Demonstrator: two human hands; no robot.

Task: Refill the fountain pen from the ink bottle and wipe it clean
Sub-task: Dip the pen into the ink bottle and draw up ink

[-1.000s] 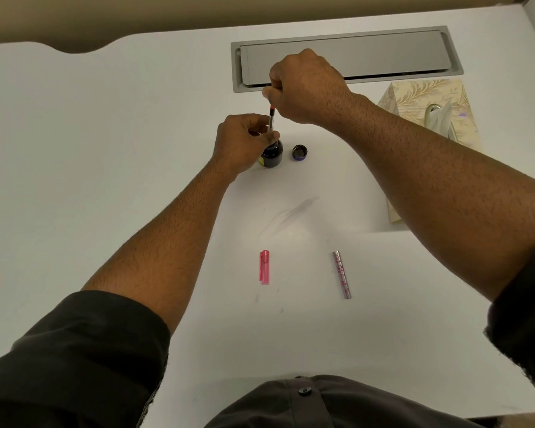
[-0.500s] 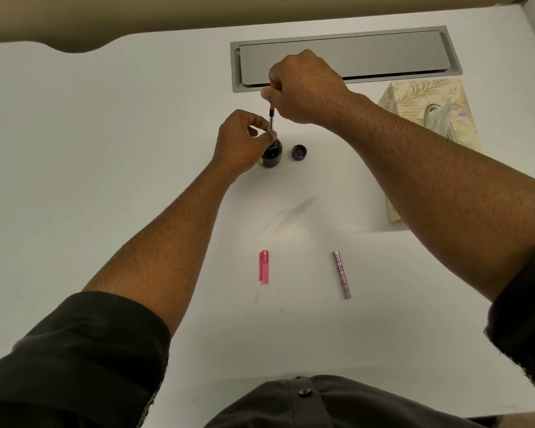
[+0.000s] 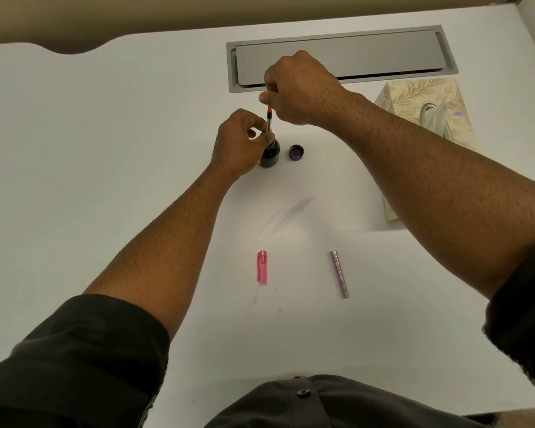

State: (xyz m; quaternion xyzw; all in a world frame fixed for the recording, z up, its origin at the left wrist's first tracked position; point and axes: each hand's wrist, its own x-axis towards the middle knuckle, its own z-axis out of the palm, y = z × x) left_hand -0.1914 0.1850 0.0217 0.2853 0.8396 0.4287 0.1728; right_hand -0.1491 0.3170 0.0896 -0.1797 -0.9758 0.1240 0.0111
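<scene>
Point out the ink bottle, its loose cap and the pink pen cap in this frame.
Ink bottle (image 3: 271, 154): head view, on its dark glass body.
Bottle cap (image 3: 296, 152): head view, on its open inside, right of the bottle.
Pink pen cap (image 3: 262, 267): head view, mid-length on its side.

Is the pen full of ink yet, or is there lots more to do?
Done: bottle cap off, pink pen cap and barrel lying aside. Now: the pen stands in the ink bottle; left hand pinches it, right hand grips its top. Left: wiping with a tissue from the tissue box, reassembly.
</scene>
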